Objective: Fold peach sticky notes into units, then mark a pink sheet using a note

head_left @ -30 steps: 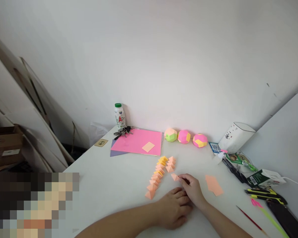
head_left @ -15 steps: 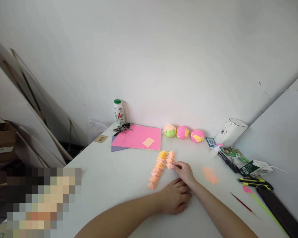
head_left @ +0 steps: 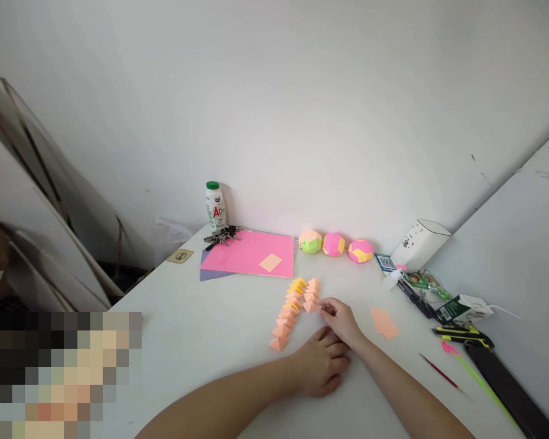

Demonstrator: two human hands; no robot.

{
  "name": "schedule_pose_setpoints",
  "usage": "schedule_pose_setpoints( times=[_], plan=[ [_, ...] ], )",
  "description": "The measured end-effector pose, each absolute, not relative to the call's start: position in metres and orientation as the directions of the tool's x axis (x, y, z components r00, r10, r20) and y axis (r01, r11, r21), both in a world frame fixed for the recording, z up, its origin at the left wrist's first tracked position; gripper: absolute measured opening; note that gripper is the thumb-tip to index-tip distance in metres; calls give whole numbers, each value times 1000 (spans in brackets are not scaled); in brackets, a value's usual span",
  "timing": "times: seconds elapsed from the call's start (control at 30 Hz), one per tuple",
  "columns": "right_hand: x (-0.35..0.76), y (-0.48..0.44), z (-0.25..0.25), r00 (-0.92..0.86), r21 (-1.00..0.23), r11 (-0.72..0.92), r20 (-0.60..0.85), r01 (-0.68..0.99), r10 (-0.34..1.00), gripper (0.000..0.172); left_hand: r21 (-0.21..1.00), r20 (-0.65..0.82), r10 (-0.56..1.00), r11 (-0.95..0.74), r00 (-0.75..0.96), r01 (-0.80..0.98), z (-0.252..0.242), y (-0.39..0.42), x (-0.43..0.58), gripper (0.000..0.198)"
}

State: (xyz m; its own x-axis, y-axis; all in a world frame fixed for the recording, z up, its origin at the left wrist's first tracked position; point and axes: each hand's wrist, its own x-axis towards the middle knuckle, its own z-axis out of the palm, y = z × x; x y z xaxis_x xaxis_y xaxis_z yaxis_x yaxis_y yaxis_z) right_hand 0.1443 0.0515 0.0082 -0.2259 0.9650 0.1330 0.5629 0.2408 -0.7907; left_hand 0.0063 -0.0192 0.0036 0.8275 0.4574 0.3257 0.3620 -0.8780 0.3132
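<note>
My right hand is beside the near end of a short row of folded peach paper pieces. Its thumb and index finger are slightly apart, right at the edge of the nearest piece, with nothing visible between them. My left hand rests palm down on the table, fingers stretched out toward the right wrist and holding nothing. To the left of the short row runs a longer, slanting row of folded paper pieces in peach and yellow-orange. Flat peach paper pieces lie right of my right hand.
Pink sheet with a peach paper diamond, keys and a bottle sit behind. Three faceted paper balls line the wall. At right lie a thin brush, a yellow-black cutter and a small carton.
The view has shifted slightly. The thumb and index finger of my right hand have drawn a little away from the nearest folded piece. My left hand stays in place.
</note>
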Motion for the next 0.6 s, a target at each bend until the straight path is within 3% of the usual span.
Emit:
schedule_pose_setpoints(
  times=[0.2,0.27,0.33,0.43,0.6],
  plan=[
    [218,46,31,-138,-673,275,251,686,958,22,371,253,540,-821,803,435,14,-24,3,44],
    [249,47,36,-78,-443,195,268,875,960,28,391,237,538,-815,809,427,16,-24,2,44],
    [274,49,37,2,-326,55,172,944,985,36,407,233,537,-811,811,420,16,-23,1,43],
    [295,55,33,10,-351,7,44,936,999,42,416,237,540,-808,808,418,16,-23,1,43],
    [301,66,23,-29,-461,22,-9,887,1000,42,388,238,547,-811,803,437,14,-23,3,45]
  ],
)
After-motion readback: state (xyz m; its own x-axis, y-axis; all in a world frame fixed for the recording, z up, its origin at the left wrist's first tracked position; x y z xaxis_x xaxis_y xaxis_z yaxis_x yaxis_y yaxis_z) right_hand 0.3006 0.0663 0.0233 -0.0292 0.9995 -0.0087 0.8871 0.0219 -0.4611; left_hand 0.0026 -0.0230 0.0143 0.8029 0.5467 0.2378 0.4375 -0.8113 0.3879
